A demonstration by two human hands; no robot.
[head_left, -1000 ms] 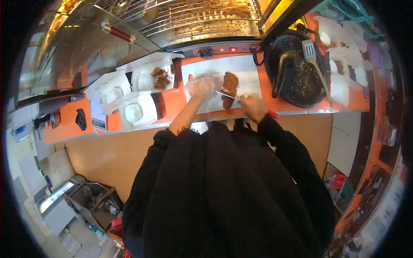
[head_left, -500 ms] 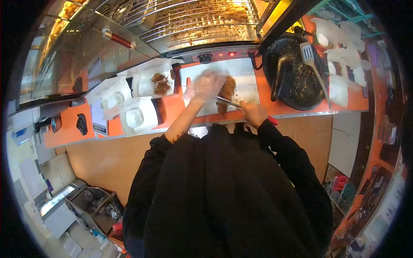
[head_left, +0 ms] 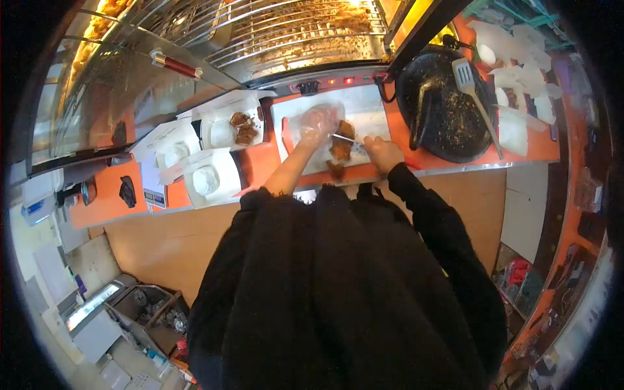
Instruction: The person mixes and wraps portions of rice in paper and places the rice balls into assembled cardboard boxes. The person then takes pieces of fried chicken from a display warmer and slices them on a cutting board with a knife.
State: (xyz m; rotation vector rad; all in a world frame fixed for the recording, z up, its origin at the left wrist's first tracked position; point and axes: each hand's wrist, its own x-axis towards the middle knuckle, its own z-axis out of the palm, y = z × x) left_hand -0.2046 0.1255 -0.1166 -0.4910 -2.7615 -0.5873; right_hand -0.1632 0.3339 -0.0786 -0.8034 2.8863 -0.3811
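Brown fried food pieces (head_left: 340,148) lie on a white cutting board (head_left: 367,107), the lowest piece near its front edge. My left hand (head_left: 317,125), in a clear plastic glove, is over the board at the left side of the food; its fingers are blurred under the plastic. My right hand (head_left: 383,155) is wrapped round the handle of a metal utensil (head_left: 348,138), which looks like a knife. The thin metal part points left across the food, towards my left hand. A red handle end shows to the right of my right hand.
Left of the board stand open white boxes with rice (head_left: 206,181) and brown food (head_left: 244,128). A dark round pan (head_left: 448,107) with a spatula (head_left: 478,101) on it sits at the right. A heated rack (head_left: 292,32) rises behind the board.
My right hand and the utensil have moved slightly up, so the metal part crosses the food higher. The food pieces lie farther apart. My left hand has shifted slightly.
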